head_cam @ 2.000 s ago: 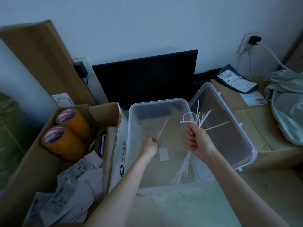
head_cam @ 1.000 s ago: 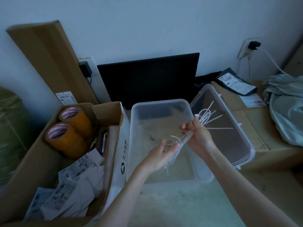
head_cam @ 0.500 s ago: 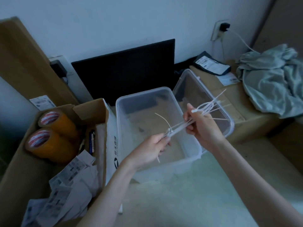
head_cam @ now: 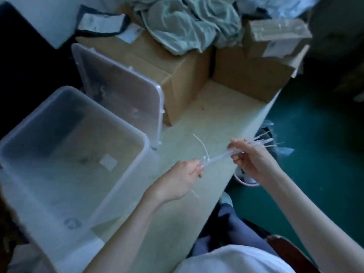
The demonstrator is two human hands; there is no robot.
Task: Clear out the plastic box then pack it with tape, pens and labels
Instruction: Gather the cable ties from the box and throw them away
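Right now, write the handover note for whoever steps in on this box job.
Left hand pinches the head end of the cable tie bundle; right hand grips its far end, above the table edge.
Plastic box sits at the left, its lid leaning on a cardboard box.
Done: ties are out.
Left: a small white square and bits remain inside; tape, pens and labels are out of view, none packed.

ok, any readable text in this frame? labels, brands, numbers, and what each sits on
None can be read.
White label on the dark mailer bag: blurred, no words legible.
White label on the small brown cardboard parcel: too blurred.
White paper sheet on the big brown cardboard box: print unreadable.
White square sticker in the clear plastic box: looks blank, cannot tell.
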